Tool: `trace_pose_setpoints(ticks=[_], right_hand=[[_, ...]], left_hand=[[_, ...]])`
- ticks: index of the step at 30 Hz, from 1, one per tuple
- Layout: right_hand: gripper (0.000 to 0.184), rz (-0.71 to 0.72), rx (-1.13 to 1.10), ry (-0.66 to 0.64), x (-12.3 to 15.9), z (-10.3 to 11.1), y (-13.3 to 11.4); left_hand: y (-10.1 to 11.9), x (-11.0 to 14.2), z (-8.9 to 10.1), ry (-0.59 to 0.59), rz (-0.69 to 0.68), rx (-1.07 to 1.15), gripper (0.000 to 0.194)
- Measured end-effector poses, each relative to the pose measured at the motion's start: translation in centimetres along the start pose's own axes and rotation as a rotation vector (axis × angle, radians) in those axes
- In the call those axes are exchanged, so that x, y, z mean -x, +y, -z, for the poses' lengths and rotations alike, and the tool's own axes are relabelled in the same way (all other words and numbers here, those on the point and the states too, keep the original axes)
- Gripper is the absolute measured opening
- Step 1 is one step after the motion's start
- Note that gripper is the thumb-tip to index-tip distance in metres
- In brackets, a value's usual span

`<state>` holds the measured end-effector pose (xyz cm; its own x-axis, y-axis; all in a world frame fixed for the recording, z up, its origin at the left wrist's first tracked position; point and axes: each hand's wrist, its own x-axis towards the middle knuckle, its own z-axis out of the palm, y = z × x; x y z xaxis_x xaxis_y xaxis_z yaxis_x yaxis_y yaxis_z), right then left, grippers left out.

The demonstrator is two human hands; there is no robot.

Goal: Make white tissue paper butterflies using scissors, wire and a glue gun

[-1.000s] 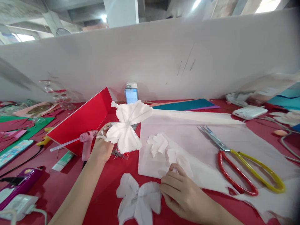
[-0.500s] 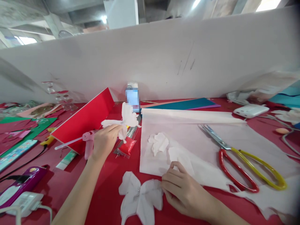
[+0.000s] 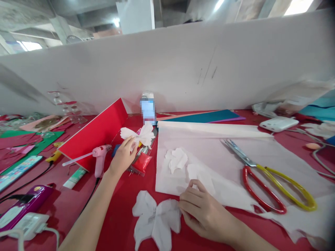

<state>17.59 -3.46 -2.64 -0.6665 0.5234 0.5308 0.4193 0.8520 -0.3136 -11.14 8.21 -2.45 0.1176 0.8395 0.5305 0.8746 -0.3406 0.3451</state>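
Observation:
My left hand [image 3: 122, 157] is stretched forward over the red table, fingers closed on the middle of a white tissue-paper bow [image 3: 140, 135], just above a packet of thin wires with a red label [image 3: 141, 159]. My right hand [image 3: 202, 212] rests near the front edge, fingers curled on the right side of a second white paper bow [image 3: 155, 221] that lies flat. Its fingertips also touch the edge of a large white tissue sheet [image 3: 209, 153], on which small cut paper pieces [image 3: 177, 158] lie.
Red-and-yellow-handled scissors [image 3: 264, 186] lie on the sheet at right. A pink glue gun [image 3: 99, 157] and a tilted red card [image 3: 96, 134] sit left of my left hand. A purple device [image 3: 23, 205], a phone [image 3: 15, 170], cables and coloured paper lie at left; a white partition stands behind.
My left hand has carried its paper bow forward and down, from raised near the camera to low over the wire packet. My right hand has stayed on the flat bow.

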Motion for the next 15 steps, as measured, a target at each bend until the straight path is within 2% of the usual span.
trace_pose_setpoints(ticks=[4, 8, 12, 15], right_hand=[[0.020, 0.010, 0.022, -0.010, 0.0, 0.1, 0.0], [0.020, 0.012, 0.032, -0.012, 0.0, 0.0, 0.0], [0.021, -0.005, 0.043, -0.043, 0.1, 0.0, 0.1], [0.021, -0.028, 0.042, -0.062, 0.1, 0.1, 0.2]], left_hand=[[0.2, 0.2, 0.1, -0.047, 0.015, 0.036, 0.046], [0.7, 0.1, 0.8, 0.095, 0.078, 0.090, 0.033], [0.7, 0.0, 1.6, 0.232, 0.205, 0.134, 0.023], [0.4, 0.0, 2.0, 0.261, 0.327, 0.224, 0.011]])
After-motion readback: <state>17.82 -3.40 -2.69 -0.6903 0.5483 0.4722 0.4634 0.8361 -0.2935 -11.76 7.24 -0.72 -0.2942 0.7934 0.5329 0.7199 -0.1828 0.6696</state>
